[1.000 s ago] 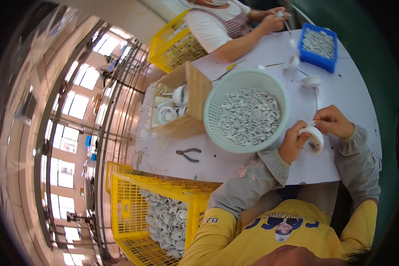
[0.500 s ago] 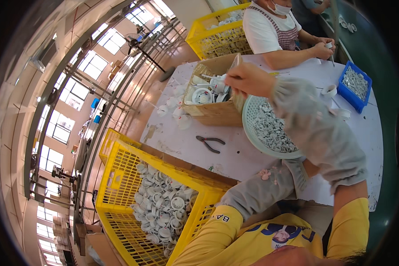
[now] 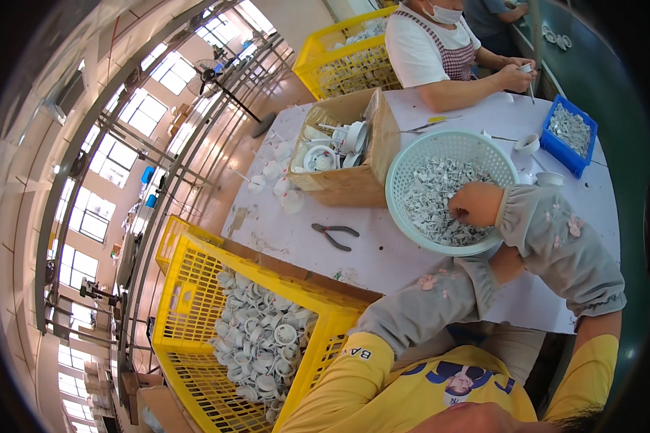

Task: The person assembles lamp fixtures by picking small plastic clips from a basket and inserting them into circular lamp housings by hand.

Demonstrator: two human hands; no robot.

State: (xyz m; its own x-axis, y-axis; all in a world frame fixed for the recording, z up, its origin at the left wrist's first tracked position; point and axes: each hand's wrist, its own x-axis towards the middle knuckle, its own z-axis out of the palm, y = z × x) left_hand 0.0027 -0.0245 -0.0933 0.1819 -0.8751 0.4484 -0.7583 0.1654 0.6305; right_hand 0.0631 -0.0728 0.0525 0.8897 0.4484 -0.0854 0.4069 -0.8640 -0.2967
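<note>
My right hand [image 3: 475, 205] reaches into a pale green round basket [image 3: 412, 162] filled with small white and grey parts [image 3: 433, 191]. Its fingers are curled down into the heap. My left forearm in a grey sleeve [image 3: 426, 299] lies along the table's near edge, and my left hand is hidden behind my right sleeve [image 3: 556, 242]. A cardboard box [image 3: 354, 184] of white round parts stands just left of the basket.
Small pliers [image 3: 336, 234] lie on the white table [image 3: 296, 224]. A yellow crate [image 3: 195, 289] of white round parts stands at my left, another [image 3: 325, 54] behind the table. A blue tray [image 3: 569, 130] and white cups are at the right. A person in an apron [image 3: 440, 54] works opposite.
My right hand, held with the left on a white ring a second ago, reached to the cardboard box and has now dropped into the basket. The view has tilted left and down.
</note>
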